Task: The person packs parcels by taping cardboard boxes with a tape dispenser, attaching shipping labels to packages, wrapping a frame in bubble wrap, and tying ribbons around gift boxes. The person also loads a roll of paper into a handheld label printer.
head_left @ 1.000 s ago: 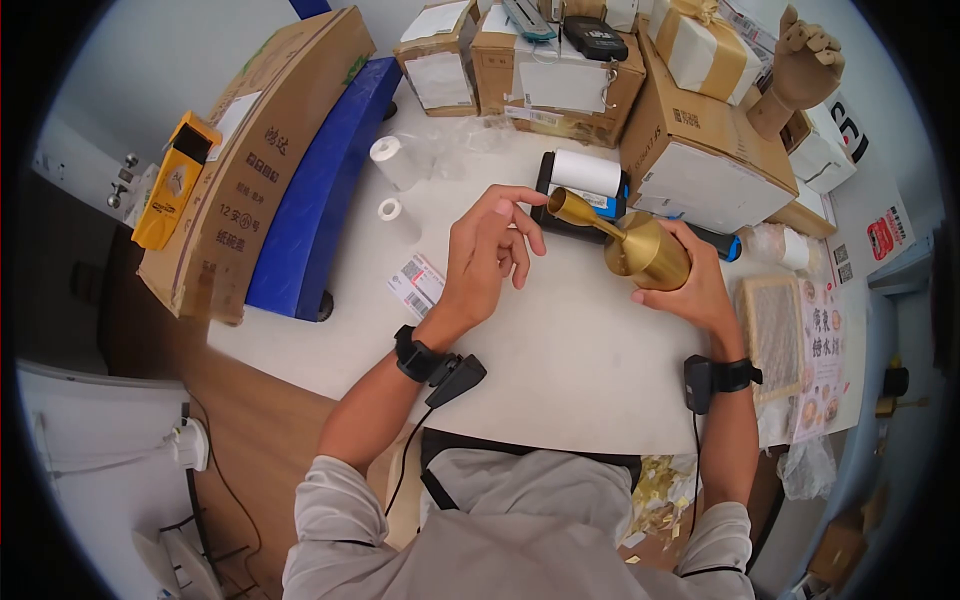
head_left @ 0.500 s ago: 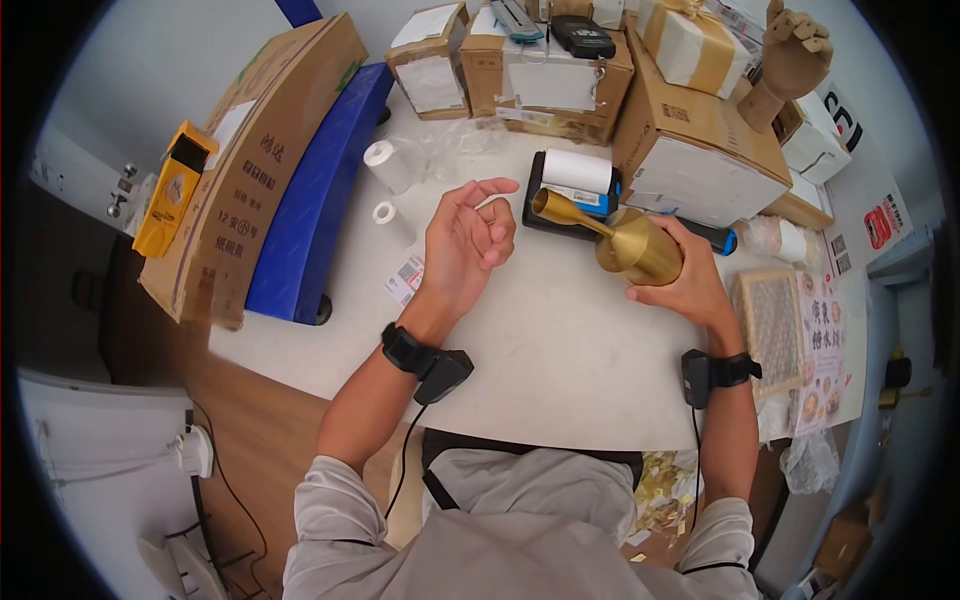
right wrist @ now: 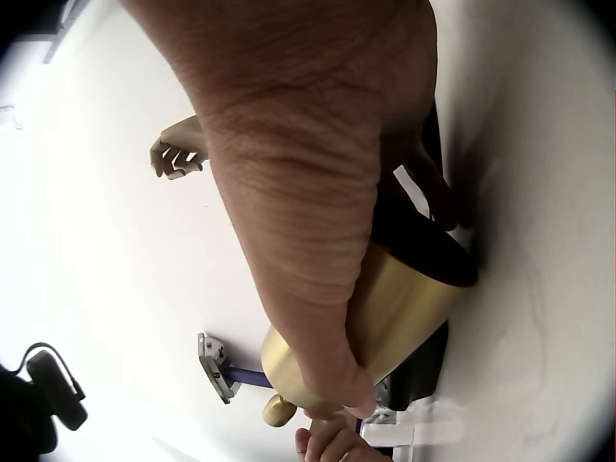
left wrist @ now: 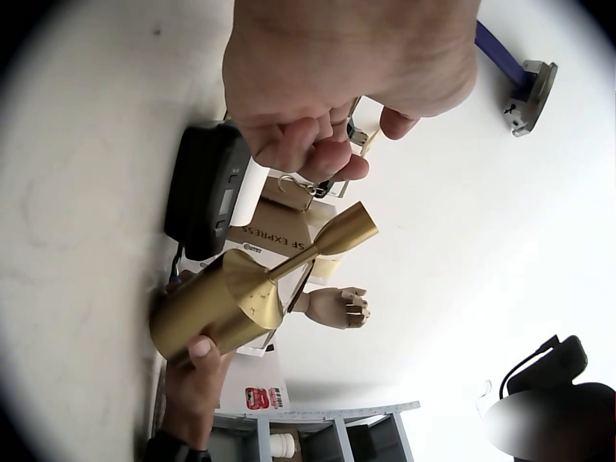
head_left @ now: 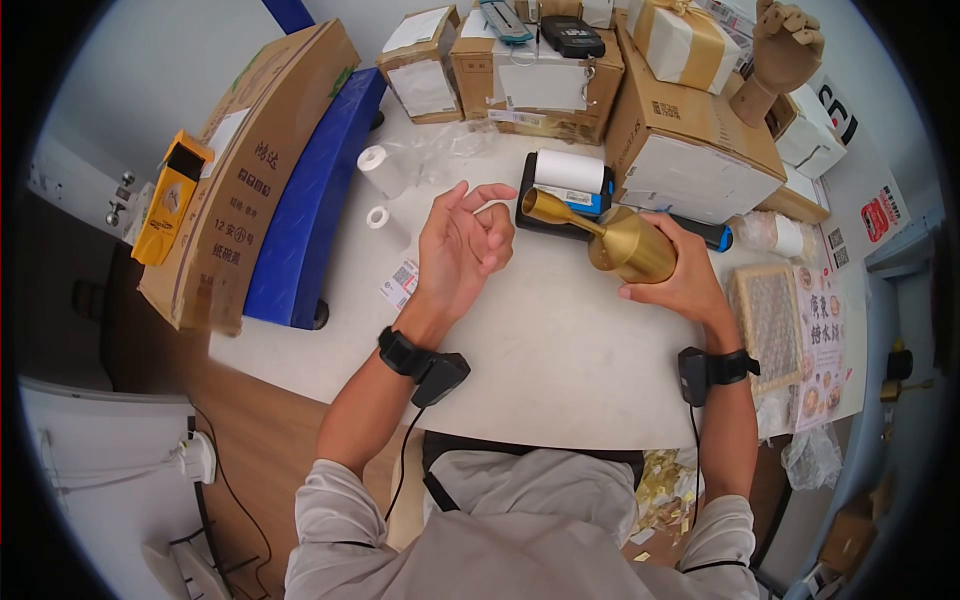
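Note:
My right hand [head_left: 695, 285] grips a gold metal piece [head_left: 640, 250] shaped like a bottle, its fingers and thumb round the wide cylindrical body. A thin neck runs to a small flared cup that points up and left in the head view. From the right wrist view, the wide end of the gold piece [right wrist: 399, 308] appears hollow and dark inside. My left hand [head_left: 462, 250] is raised over the table with its palm turned up and fingers loosely bent, holding nothing. Its index fingertip lies just left of the flared cup in the head view.
Behind the gold piece sits a black label printer [head_left: 565, 185] with a white roll. Two paper rolls stand left, near a printed label [head_left: 402, 283]. Cardboard boxes [head_left: 700, 150] line the back; a wooden hand model [head_left: 785, 55] tops the right one. A woven frame [head_left: 768, 325] lies right.
My left hand has drawn left, away from the flared cup, and turned its palm up. The right hand keeps its grip on the gold piece, which shifts slightly left in view.

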Motion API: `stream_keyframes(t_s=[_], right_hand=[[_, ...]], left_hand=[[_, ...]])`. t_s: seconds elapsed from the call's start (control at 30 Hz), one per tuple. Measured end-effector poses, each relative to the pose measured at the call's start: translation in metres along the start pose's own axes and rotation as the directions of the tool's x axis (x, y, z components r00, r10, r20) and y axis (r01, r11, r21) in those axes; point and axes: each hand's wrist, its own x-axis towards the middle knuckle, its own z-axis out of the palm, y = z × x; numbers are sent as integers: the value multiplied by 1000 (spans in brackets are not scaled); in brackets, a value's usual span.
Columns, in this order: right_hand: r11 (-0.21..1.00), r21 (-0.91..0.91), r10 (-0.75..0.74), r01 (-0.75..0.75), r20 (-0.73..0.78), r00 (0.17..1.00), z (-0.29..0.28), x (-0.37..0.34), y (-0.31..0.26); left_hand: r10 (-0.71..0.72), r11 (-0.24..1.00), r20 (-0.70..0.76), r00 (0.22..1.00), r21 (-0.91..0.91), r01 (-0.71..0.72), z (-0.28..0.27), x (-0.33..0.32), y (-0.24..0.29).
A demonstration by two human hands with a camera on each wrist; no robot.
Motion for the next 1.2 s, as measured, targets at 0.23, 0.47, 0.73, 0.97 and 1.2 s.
stream_keyframes(t_s=[0.23, 0.47, 0.73, 0.97, 1.2], right_hand=[[998, 23, 50, -51, 33, 998, -1, 0, -2], [1000, -2, -5, 5, -1, 1000, 0, 0, 3], [1000, -4, 18, -18, 1, 1000, 0, 0, 1], [1000, -2, 10, -10, 4, 1000, 1, 0, 4], [1000, -5, -4, 4, 7, 1000, 0, 0, 3]], left_hand=[[-30, 994, -6, 1000, -107, 29, 4, 1, -1], [-29, 999, -15, 999, -39, 28, 10, 1, 0], [-46, 996, -2, 999, -70, 45, 9, 1, 0], [47, 970, -33, 998, 240, -38, 8, 0, -3], [60, 973, -44, 997, 226, -49, 13, -1, -1]])
